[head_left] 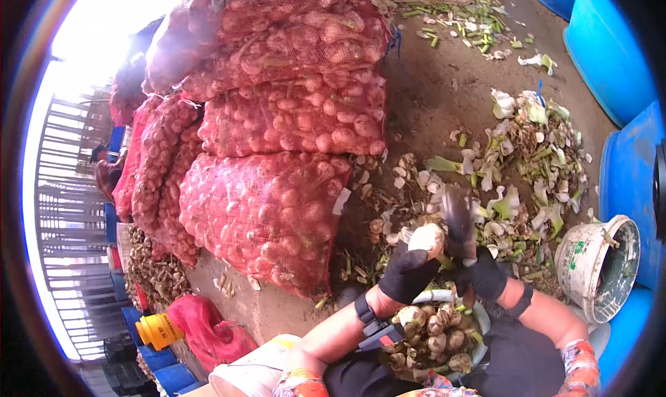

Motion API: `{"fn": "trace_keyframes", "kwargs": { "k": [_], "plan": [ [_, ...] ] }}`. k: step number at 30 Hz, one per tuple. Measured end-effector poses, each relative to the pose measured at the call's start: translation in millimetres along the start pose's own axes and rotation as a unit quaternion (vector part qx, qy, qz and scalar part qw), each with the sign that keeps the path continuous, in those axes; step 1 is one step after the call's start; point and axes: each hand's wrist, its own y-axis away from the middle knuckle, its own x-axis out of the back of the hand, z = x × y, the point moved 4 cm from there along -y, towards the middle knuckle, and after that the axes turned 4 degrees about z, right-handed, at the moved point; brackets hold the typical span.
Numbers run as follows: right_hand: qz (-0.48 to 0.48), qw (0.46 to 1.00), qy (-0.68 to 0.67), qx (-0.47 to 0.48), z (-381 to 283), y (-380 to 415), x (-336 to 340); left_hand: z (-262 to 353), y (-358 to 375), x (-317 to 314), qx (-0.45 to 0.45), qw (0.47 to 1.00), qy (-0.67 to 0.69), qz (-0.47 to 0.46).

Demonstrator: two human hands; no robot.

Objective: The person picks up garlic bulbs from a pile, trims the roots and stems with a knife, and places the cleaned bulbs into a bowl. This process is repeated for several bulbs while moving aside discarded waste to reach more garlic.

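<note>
My left hand (408, 272), in a dark glove, is closed around a whitish bulb (426, 240) above the bowl. Just to its right, my right hand (482, 273), also gloved, is closed on a dark blurred tool (459, 220) that points up beside the bulb. What kind of tool it is cannot be made out. Below both hands, a pale bowl (481, 321) between my knees holds several brownish bulbs (437, 334).
Red mesh sacks of bulbs (267, 217) are stacked at the left. Trimmed leaves and stalks (534, 154) lie heaped on the ground ahead. A dirty white bucket (579, 265) and blue barrels (628, 182) stand at the right. A yellow container (159, 331) is at the lower left.
</note>
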Motion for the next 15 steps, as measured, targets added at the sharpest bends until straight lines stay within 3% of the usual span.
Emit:
{"fn": "trace_keyframes", "kwargs": {
  "k": [1,3,5,6,8,9,12,14,15],
  "plan": [
    [0.044,0.998,-0.034,0.009,14.2,-9.9,8.0,5.9,3.2,-3.5,-0.001,0.999,-0.042,-0.001],
    [0.087,0.95,0.127,0.273,35.7,-34.6,29.7,-2.3,-6.3,22.2,0.001,0.998,-0.051,-0.045],
    [0.091,0.933,0.232,0.262,30.9,-32.9,39.8,4.6,-3.8,16.7,0.047,0.991,-0.122,0.016],
    [0.169,0.914,0.197,0.311,19.0,-22.8,39.3,1.6,-4.7,23.4,0.072,0.98,-0.181,0.034],
    [0.182,0.934,0.212,0.224,10.4,-26.8,47.0,2.0,0.1,18.6,0.061,0.964,-0.25,0.068],
    [0.185,0.953,0.156,0.182,13.5,-26.7,50.1,-1.2,0.1,22.6,0.058,0.962,-0.249,0.097],
    [0.149,0.975,0.028,0.161,11.4,-15.2,39.0,-6.5,-2.7,33.4,0.027,0.949,-0.274,0.155],
    [0.03,0.942,0.333,0.041,31.6,-25.5,24.4,0.9,0.2,20.6,-0.057,0.919,-0.38,0.09],
    [-0.034,0.917,0.364,0.161,66.4,-38.3,19.2,7.1,10.7,-2.7,-0.034,0.949,-0.313,0.032]
  ]
}}
